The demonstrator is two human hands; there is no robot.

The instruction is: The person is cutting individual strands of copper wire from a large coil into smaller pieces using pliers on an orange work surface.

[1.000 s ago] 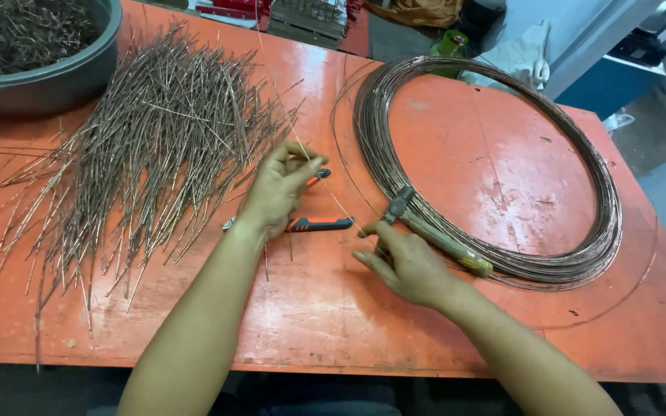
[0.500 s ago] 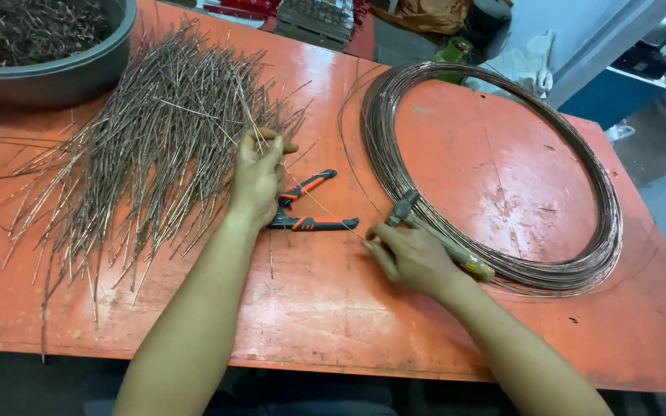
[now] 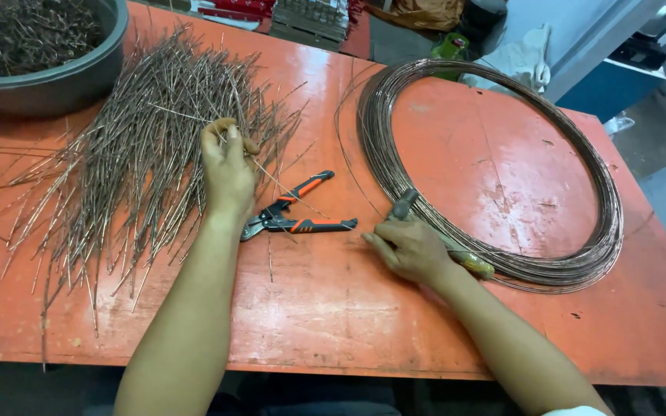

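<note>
My left hand (image 3: 229, 166) rests on the right side of a fanned pile of cut wire pieces (image 3: 117, 185), its fingers curled around a thin cut wire piece that sticks out on both sides. My right hand (image 3: 410, 250) grips a tool with a grey head and a yellow-green handle (image 3: 473, 266) at the near edge of a big wire coil (image 3: 610, 223). Between the two hands, orange-and-black-handled cutters (image 3: 302, 216) lie on the orange table (image 3: 348, 323), with neither hand touching them.
A grey bowl (image 3: 63, 85) full of dark wire scraps stands at the far left corner. Loose long wires trail over the table's left edge. Beyond the far edge are bags, a green bottle (image 3: 449, 50) and a blue cabinet (image 3: 618, 77).
My left hand has moved from beside the cutters up and left onto the wire pile, carrying a cut piece. The cutters now lie uncovered. My right hand has stayed at the coil.
</note>
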